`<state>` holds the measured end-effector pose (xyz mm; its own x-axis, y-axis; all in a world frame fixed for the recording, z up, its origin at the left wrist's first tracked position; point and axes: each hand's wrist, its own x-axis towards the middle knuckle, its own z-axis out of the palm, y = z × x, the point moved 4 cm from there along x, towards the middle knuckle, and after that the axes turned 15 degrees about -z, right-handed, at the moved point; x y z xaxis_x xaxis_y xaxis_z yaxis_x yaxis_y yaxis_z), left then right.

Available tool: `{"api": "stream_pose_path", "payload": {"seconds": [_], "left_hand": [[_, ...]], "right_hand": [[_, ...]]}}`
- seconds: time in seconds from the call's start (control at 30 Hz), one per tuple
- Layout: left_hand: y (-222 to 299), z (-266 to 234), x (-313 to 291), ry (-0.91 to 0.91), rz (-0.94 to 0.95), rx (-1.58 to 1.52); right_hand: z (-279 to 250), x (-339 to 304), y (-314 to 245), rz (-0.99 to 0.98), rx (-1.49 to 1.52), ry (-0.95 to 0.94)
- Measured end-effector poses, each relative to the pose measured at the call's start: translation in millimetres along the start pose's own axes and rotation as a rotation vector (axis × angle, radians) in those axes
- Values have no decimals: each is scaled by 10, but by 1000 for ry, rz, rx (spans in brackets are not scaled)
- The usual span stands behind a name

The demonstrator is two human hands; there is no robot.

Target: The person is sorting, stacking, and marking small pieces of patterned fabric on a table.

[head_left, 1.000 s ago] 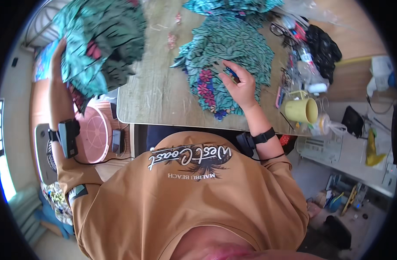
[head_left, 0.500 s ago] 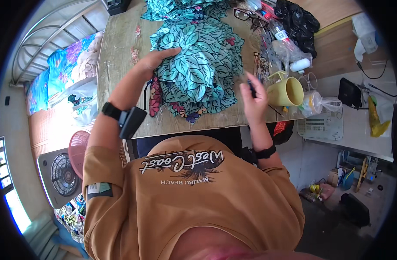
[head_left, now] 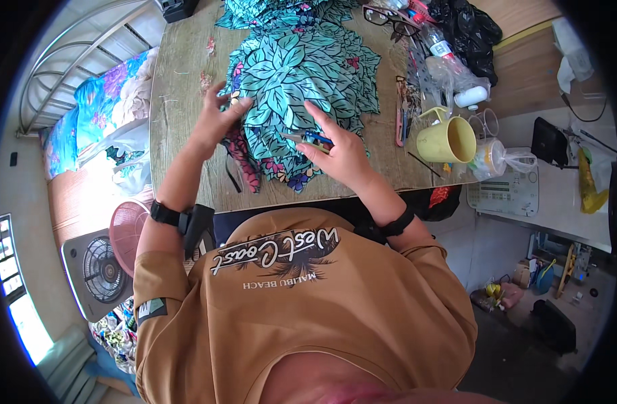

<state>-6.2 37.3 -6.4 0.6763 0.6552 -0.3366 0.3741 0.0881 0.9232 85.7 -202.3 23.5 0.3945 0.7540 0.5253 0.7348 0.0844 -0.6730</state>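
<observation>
A pile of teal leaf-print fabric pieces [head_left: 281,74], cut with jagged leaf-shaped edges, lies in front of me. My left hand [head_left: 217,124] is at its left edge with thumb and fingers apart; the thumb tip meets the cloth. In my right hand [head_left: 342,151] is a small pair of thread snips [head_left: 315,140] with blue on the handle. Their blades point left over the pile's near part, and the index finger stretches along above them. A dark red floral fabric strip [head_left: 242,161] hangs out below my left hand.
More teal fabric [head_left: 288,12] is at the table's far side. To the right stand a yellow mug [head_left: 450,141], a clear plastic bottle [head_left: 438,46], glasses [head_left: 389,23] and a black plastic bag [head_left: 467,34]. Thread scraps [head_left: 206,81] lie at left on the wooden table [head_left: 180,135].
My right hand has come left from beside the mug to over the pile, bringing the snips. My left hand has slid off the pile's top to its left edge. The red strip has shifted.
</observation>
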Motion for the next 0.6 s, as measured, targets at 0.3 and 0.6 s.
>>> {"api": "stream_pose_path", "payload": {"seconds": [0.3, 0.6], "left_hand": [[88, 617, -149, -325, -37, 143], [423, 243, -158, -448, -62, 517]], "right_hand": [[-473, -123, 173, 106, -88, -49], [-757, -224, 94, 44, -51, 101]]}}
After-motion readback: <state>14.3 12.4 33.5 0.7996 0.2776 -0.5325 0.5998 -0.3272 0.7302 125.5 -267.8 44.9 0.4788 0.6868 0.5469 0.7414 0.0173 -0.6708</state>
